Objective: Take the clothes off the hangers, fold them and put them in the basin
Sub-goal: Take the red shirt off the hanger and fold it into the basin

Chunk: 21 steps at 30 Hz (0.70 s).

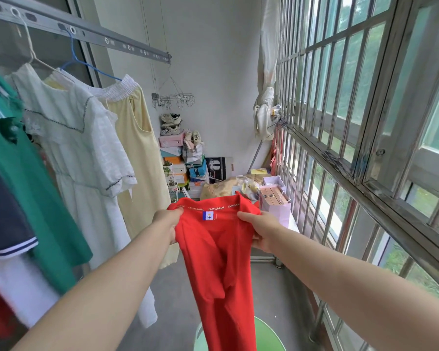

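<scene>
A red shirt, off its hanger and unfolded, is gripped by both hands; several garments at left are left hanging.

The red polo shirt I'm holding is plain bright red, with white lettering along its neck tape and a blue-and-white label. Below it, the basin is light green. To my left hang a green polo shirt with navy-and-white stripes at its collar, a white dress edged in dark stitching, and a pale yellow garment on a blue hanger.
</scene>
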Motion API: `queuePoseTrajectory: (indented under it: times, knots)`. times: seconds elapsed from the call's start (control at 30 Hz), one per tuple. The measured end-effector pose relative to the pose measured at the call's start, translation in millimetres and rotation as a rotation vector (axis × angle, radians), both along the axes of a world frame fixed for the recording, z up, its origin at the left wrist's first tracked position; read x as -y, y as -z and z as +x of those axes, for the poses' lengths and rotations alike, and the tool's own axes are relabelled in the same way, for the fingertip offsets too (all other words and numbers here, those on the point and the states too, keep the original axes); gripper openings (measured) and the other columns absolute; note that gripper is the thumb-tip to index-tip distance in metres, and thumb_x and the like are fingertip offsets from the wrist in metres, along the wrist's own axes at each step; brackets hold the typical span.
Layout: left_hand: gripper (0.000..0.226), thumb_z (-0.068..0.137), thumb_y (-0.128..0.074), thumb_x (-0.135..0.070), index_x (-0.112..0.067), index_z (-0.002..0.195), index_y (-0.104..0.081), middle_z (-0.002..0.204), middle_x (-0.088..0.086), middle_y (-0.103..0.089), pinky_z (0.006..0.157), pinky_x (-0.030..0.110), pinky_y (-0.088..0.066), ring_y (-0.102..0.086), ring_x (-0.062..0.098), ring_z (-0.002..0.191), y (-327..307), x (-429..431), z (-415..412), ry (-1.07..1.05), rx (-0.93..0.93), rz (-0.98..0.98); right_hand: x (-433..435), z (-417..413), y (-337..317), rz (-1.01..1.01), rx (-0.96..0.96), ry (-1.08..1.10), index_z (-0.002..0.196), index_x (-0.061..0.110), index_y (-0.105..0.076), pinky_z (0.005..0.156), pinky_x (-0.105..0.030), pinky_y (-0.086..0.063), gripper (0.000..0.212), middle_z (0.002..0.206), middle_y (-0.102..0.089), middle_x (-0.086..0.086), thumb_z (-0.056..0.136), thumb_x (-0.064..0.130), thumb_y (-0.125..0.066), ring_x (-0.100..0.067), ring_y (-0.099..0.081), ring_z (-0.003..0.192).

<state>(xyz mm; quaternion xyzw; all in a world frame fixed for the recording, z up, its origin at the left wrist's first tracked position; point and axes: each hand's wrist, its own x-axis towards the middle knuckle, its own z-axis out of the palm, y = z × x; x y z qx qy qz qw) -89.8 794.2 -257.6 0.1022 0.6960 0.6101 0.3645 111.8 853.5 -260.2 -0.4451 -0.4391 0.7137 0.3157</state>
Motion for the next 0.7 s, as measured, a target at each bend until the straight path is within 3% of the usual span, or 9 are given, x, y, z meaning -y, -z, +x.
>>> queuePoseTrajectory:
  times: [0.1, 0.2, 0.33, 0.43, 0.57, 0.7]
  knots:
    - [0.025, 0.091, -0.062, -0.027, -0.010, 0.109, -0.061, 0.083, 0.007, -0.065, 0.063, 0.036, -0.054, -0.060, 0.020, 0.060, -2, -6, 8, -0.020, 0.035, -0.008, 4, -6, 1, 0.040, -0.003, 0.031, 0.094, 0.012, -0.058, 0.060, -0.032, -0.051, 0.014, 0.080, -0.063, -0.007, 0.085, 0.014, -0.068, -0.019, -0.059, 0.065]
    - [0.029, 0.092, -0.060, -0.034, -0.013, 0.112, -0.059, 0.093, 0.008, -0.068, 0.063, 0.039, -0.054, -0.063, 0.022, 0.065, -4, -12, 20, 0.035, 0.072, 0.006, 9, -14, 1, 0.073, -0.007, 0.027, 0.090, 0.013, -0.060, 0.069, -0.037, -0.053, 0.010, 0.077, -0.063, -0.006, 0.085, 0.017, -0.068, -0.019, -0.059, 0.063]
    - [0.031, 0.093, -0.059, -0.026, -0.005, 0.116, -0.059, 0.108, 0.019, -0.068, 0.085, 0.057, -0.052, -0.068, 0.033, 0.091, -3, -18, 38, 0.167, 0.088, 0.022, 15, -24, 0, 0.191, 0.043, -0.034, 0.091, 0.014, -0.061, 0.058, -0.029, -0.049, 0.012, 0.071, -0.059, -0.004, 0.085, 0.020, -0.069, -0.015, -0.054, 0.056]
    - [0.025, 0.092, -0.058, -0.016, -0.001, 0.112, -0.061, 0.109, 0.024, -0.067, 0.086, 0.062, -0.050, -0.067, 0.037, 0.093, -4, -22, 53, 0.250, 0.113, 0.083, 17, -30, 1, 0.304, 0.102, -0.036, 0.083, 0.016, -0.062, 0.062, -0.037, -0.051, 0.011, 0.075, -0.062, -0.006, 0.083, 0.022, -0.070, -0.019, -0.056, 0.061]
    - [0.017, 0.092, -0.051, -0.009, -0.005, 0.104, -0.062, 0.100, 0.021, -0.065, 0.075, 0.049, -0.054, -0.064, 0.031, 0.077, -14, -19, 60, 0.338, 0.180, 0.179, 17, -30, -5, 0.339, 0.113, -0.047, 0.085, 0.007, -0.060, 0.064, -0.043, -0.053, 0.021, 0.081, -0.062, -0.012, 0.081, 0.025, -0.069, -0.024, -0.059, 0.072]
    - [0.017, 0.080, -0.066, 0.001, -0.003, 0.097, -0.065, 0.091, 0.020, -0.066, 0.072, 0.041, -0.057, -0.067, 0.028, 0.073, -21, -4, 65, 0.562, 0.056, 0.256, 12, -25, -8, 0.289, 0.093, -0.091, 0.066, 0.020, -0.040, 0.055, -0.027, -0.037, 0.029, 0.072, -0.050, -0.007, 0.087, 0.017, -0.059, -0.020, -0.051, 0.068]
